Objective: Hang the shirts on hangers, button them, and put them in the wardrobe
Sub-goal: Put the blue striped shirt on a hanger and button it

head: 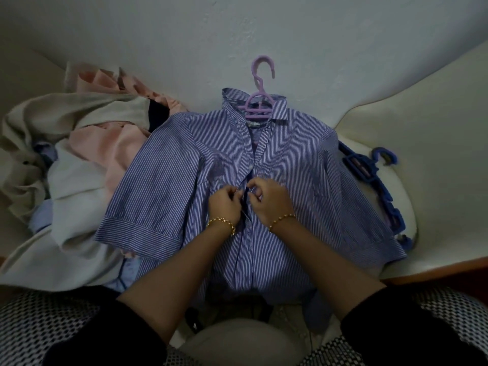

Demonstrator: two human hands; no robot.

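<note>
Our forearms reach away from the near edge, bare below dark sleeves point(105, 336), and converge at the middle. Our left hand point(224, 204) and right hand point(272, 200) almost meet, fingers curled, each pinching the shirt point(303, 167) front.

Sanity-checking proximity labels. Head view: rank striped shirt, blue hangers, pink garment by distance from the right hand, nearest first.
1. striped shirt: centre, pinched at its front opening by the right hand.
2. blue hangers: to the right, beside the shirt's sleeve.
3. pink garment: far left, beyond the shirt's other sleeve.
</note>
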